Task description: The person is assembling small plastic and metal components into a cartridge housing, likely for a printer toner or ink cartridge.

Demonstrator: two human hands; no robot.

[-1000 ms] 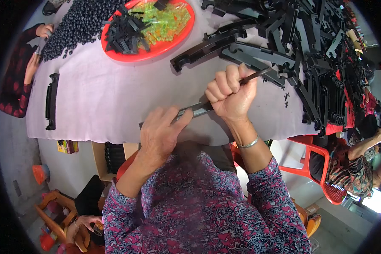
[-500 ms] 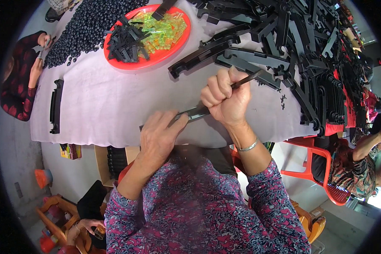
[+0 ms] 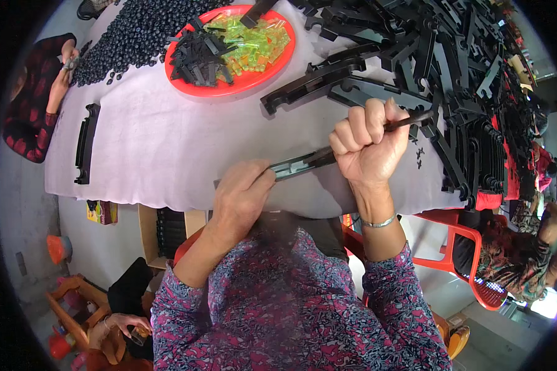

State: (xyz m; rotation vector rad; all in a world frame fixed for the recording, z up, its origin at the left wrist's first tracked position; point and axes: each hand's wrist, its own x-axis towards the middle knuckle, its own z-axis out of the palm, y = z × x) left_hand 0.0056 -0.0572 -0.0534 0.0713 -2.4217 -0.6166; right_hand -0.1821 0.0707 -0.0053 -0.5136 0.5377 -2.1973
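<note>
A long black plastic strip (image 3: 294,168) with a shallow channel lies low over the near edge of the cloth-covered table. My left hand (image 3: 238,193) is closed around its left end, which the fingers mostly hide. My right hand (image 3: 372,141) makes a fist, palm side toward me, around a slim dark tool (image 3: 419,119). One end of the tool sticks out beyond the thumb; from the other side of the fist a dark length runs down to the strip. What kind of tool it is, I cannot make out.
A red oval plate (image 3: 215,91) holds small black pieces and yellow-green clear pieces. Black round beads (image 3: 136,37) are heaped at the far left, black plastic parts (image 3: 408,55) at the right. One similar part (image 3: 86,145) lies alone at left. Other people sit left and right.
My right fist has moved right, away from my left hand, exposing more of the strip between them. The left hand keeps its hold. The view has shifted slightly.
</note>
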